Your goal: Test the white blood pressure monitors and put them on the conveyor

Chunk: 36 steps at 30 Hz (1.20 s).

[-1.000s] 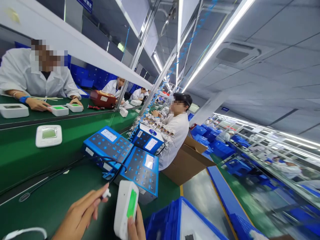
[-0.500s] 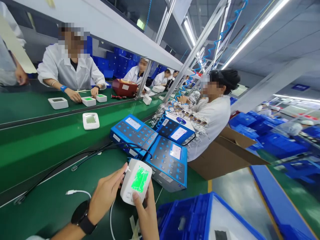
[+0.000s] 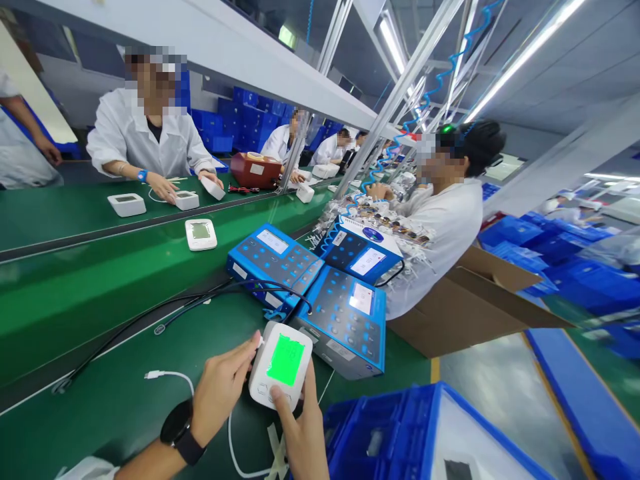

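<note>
A small white monitor with a bright green lit screen is held tilted above the green bench. My right hand grips it from the right and below, its thumb on the buttons under the screen. At the monitor's left side, my left hand pinches a small white plug; whether the plug is fully seated I cannot tell. A white cable hangs below, and another white cable end lies left of my left wrist.
Blue test boxes with small screens stand just beyond the monitor, black hoses running left. Another white monitor lies on the green belt. A blue crate is at the lower right. Co-workers sit opposite and to the right.
The view has shifted slightly, moving the scene rightward. My grip stays the same, while the green screen looks more evenly lit. The co-worker opposite has lifted one white device off the bench.
</note>
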Motion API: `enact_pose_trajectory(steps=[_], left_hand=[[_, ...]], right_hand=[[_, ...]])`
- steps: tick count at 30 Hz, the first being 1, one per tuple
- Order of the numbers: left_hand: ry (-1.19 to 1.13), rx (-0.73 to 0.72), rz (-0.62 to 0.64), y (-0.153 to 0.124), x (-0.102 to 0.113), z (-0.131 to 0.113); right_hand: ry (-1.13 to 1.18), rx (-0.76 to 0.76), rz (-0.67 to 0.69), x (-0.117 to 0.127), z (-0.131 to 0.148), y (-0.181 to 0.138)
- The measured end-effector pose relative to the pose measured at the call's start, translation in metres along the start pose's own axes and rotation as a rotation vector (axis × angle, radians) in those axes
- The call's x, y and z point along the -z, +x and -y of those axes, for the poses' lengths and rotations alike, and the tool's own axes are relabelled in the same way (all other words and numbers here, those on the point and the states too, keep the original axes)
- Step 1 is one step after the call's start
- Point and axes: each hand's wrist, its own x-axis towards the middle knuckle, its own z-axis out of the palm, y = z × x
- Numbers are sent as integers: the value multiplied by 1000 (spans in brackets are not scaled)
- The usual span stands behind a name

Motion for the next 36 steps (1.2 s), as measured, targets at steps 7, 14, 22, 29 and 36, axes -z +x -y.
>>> enact_pose_trajectory(steps=[7, 14, 22, 29, 36], left_hand=[[13, 23, 169, 13, -5, -14], [438, -191, 411, -19, 26, 3], [729, -459, 226, -61, 59, 18], [658, -446, 316, -93, 81, 26], [464, -228, 424, -96, 88, 25]], right_hand=[[-12, -42, 44, 15, -2, 9], [-440, -11, 53, 47, -15, 11], [-460, 35, 151, 40, -3, 8], [-465, 76, 150, 37, 2, 11], [-529, 136, 123, 34, -5, 5]])
